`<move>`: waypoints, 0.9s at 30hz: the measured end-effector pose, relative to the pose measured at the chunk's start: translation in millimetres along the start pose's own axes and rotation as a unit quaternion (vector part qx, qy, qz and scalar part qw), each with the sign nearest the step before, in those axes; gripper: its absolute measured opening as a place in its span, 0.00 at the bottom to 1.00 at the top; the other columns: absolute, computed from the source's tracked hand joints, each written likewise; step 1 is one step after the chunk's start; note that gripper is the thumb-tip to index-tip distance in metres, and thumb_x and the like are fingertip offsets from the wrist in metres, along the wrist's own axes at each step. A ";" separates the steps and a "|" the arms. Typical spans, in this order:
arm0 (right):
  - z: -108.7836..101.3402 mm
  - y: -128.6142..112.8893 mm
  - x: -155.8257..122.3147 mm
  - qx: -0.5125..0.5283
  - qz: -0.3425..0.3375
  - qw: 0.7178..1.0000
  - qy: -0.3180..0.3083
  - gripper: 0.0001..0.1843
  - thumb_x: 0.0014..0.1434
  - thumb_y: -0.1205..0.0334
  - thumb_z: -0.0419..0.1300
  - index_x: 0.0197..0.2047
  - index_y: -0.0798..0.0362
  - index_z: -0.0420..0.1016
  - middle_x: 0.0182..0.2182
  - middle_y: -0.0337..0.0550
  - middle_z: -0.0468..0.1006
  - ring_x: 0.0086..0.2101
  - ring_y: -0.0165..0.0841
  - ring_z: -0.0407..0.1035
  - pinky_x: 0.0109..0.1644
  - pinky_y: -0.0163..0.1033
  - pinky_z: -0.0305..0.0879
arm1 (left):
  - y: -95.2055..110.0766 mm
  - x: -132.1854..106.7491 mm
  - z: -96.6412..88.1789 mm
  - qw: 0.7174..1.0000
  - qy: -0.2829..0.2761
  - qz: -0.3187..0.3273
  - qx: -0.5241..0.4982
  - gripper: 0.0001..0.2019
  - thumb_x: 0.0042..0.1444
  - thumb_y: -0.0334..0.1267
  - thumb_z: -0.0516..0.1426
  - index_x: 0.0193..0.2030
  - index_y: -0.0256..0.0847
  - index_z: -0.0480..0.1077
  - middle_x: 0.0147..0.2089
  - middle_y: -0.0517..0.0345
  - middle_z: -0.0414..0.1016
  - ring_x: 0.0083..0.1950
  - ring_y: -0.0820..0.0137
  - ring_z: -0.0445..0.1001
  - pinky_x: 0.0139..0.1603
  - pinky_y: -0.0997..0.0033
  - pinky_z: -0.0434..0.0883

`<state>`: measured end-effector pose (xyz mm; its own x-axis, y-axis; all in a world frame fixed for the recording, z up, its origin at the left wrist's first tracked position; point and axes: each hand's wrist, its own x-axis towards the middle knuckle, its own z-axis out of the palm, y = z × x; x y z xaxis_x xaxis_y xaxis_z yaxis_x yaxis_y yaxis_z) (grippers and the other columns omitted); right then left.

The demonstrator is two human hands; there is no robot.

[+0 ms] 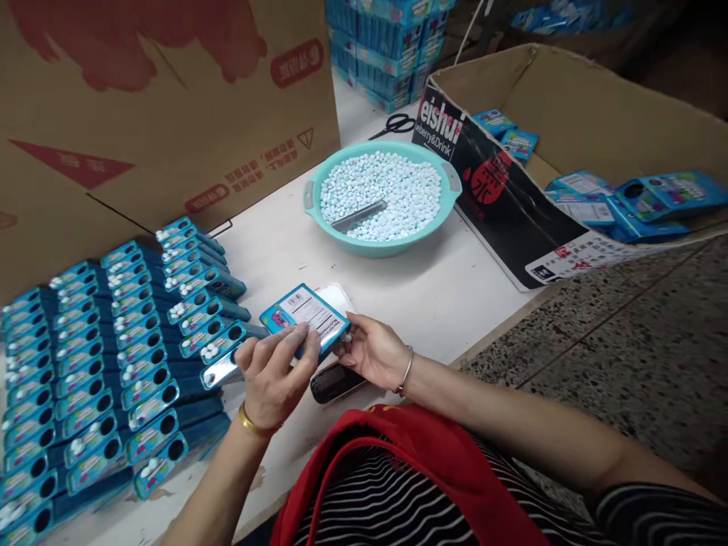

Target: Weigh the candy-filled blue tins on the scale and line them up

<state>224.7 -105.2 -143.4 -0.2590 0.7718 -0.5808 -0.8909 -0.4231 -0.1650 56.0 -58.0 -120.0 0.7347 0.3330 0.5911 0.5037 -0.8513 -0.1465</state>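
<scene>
- While the big carton (227,114) takes up the top left, rows (91,387) of blue packs are lined up in front of it on the white counter (267,220), lots of them showing a dark round hole with white pellets sitting next to it.
- Left hand (278,371), gold bangle (253,425) on the wrist, is just beside the last row. Its grip is clamped on a blue pack (307,315), fingers over the near edge.
- That pack is tilted label side up between the two hands, partly covering a white plate (340,294). Can't tell if they touch.
- Dark gadget (333,384) on the counter just below, partly hidden by the right hand.
- Right hand (372,353), thin bracelet (406,371), has its fingers curled at the pack's right corner, something white by the fingertips. Can't tell if this grip is clamped on anything.
- Behind the hands, a teal bowl (381,246) full of pellets, gray scoop (359,216) lying in them.
- Past the bowl, a stack (387,53) of wrapped blue packs, plus black scissors (401,123) near the rim.
- Far right, an open box (494,220) with loose packs (671,193) inside, speckled floor (569,334) below.
</scene>
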 end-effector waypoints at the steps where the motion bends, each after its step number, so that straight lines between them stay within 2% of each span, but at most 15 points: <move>1: 1.6 0.7 -0.5 -0.002 0.001 1.000 -0.005 0.13 0.65 0.62 0.46 0.35 0.56 0.69 0.22 0.38 0.69 0.19 0.26 0.62 0.18 0.30 0.51 | -0.2 -1.6 0.5 1.000 0.005 0.001 0.005 0.16 0.54 0.29 0.58 0.47 0.52 0.69 0.44 0.59 0.78 0.44 0.67 0.73 0.44 0.61 0.57; 5: 4.9 4.0 -3.3 -0.012 0.010 1.000 0.004 0.13 0.65 0.63 0.45 0.37 0.57 0.69 0.23 0.39 0.70 0.18 0.24 0.60 0.18 0.29 0.50 | -0.7 -4.1 4.4 1.000 -0.005 -0.005 0.006 0.14 0.54 0.28 0.57 0.46 0.50 0.69 0.41 0.58 0.78 0.40 0.66 0.72 0.42 0.60 0.56; 12: -4.6 -2.5 -6.9 -0.042 -0.007 0.999 -0.001 0.08 0.60 0.68 0.50 0.31 0.57 0.68 0.22 0.37 0.69 0.19 0.23 0.61 0.19 0.27 0.51 | -0.7 -6.5 17.5 0.992 -0.030 -0.094 -0.079 0.15 0.51 0.36 0.60 0.46 0.45 0.66 0.41 0.53 0.75 0.39 0.64 0.68 0.41 0.60 0.58; 14: -11.1 -7.5 -10.7 -0.064 -0.028 0.998 0.008 0.08 0.59 0.69 0.50 0.32 0.57 0.69 0.23 0.39 0.70 0.20 0.23 0.61 0.19 0.28 0.52 | -0.9 -5.1 21.8 0.978 -0.047 -0.152 -0.138 0.15 0.51 0.37 0.61 0.46 0.43 0.66 0.40 0.54 0.73 0.40 0.64 0.68 0.41 0.61 0.59; 18: -27.6 -19.3 -21.0 -0.115 -0.081 0.989 0.040 0.09 0.57 0.71 0.51 0.37 0.59 0.72 0.27 0.43 0.74 0.24 0.24 0.65 0.23 0.28 0.59 | -3.4 -1.9 32.1 0.927 -0.082 -0.256 -0.262 0.14 0.51 0.40 0.62 0.43 0.41 0.66 0.37 0.58 0.72 0.39 0.67 0.69 0.40 0.66 0.63; 23: -49.1 -28.3 -29.5 -0.136 -0.092 0.985 0.048 0.06 0.57 0.68 0.57 0.38 0.58 0.73 0.26 0.40 0.73 0.24 0.22 0.64 0.22 0.26 0.56 | -7.5 -5.2 39.2 0.903 -0.103 -0.292 -0.298 0.16 0.50 0.43 0.63 0.43 0.40 0.66 0.39 0.58 0.73 0.41 0.67 0.71 0.42 0.66 0.66; 27: -58.8 -27.8 -33.1 -0.136 -0.084 0.986 0.040 0.07 0.55 0.63 0.62 0.37 0.56 0.73 0.27 0.39 0.73 0.25 0.22 0.64 0.23 0.26 0.57 | -13.0 -6.8 26.8 0.898 -0.084 -0.291 -0.318 0.25 0.49 0.45 0.64 0.52 0.42 0.64 0.48 0.54 0.72 0.47 0.65 0.72 0.48 0.63 0.68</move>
<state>280.0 -146.9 -166.4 -0.0768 0.8064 -0.5863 -0.7835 -0.4125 -0.4648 56.6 -38.4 -143.4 0.5162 0.8079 0.2844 0.5026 -0.5546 0.6632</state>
